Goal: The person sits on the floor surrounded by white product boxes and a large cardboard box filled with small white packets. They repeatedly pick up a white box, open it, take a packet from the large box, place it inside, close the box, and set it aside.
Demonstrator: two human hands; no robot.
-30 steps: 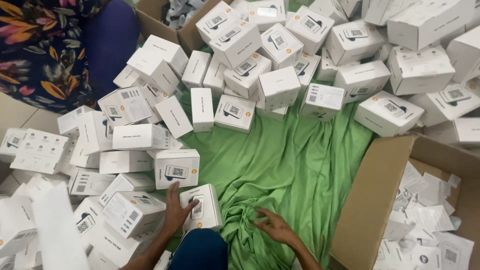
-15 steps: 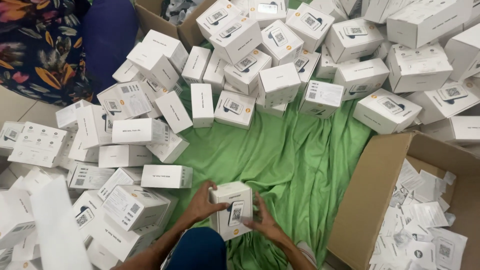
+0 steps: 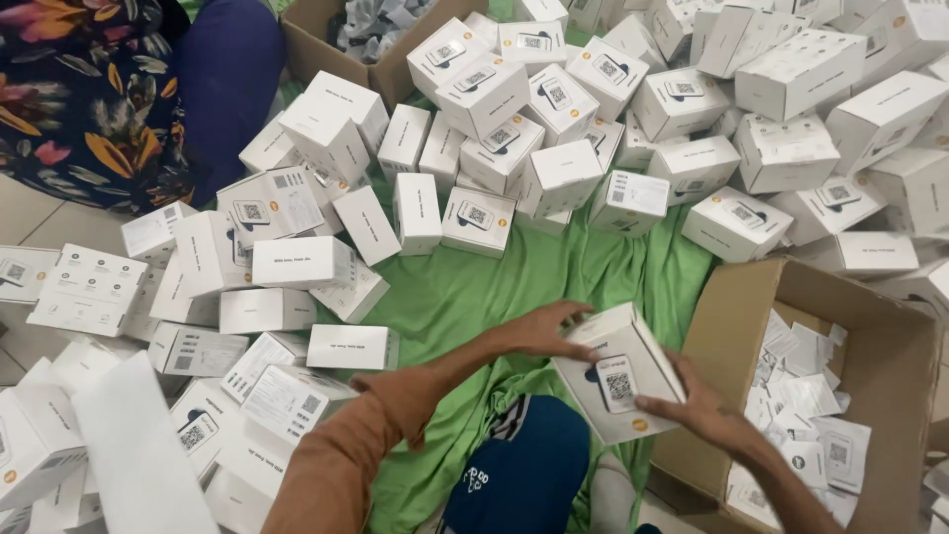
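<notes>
From the head camera, both hands are gripping one small white box (image 3: 621, 381), which is sitting tilted above the green cloth (image 3: 494, 287), near the middle and just left of the open cardboard carton (image 3: 870, 336). The left hand (image 3: 542, 331) is closing over the box's far left edge, fingers curled on top. The right hand (image 3: 692, 407) is clasping its near right corner, thumb lying on the printed face. Paper leaflets (image 3: 811, 396) are lying inside the carton. Many white boxes (image 3: 554, 109) are lying piled across the far side and on the left. A person in floral cloth (image 3: 79, 99) is sitting at the far left.
</notes>
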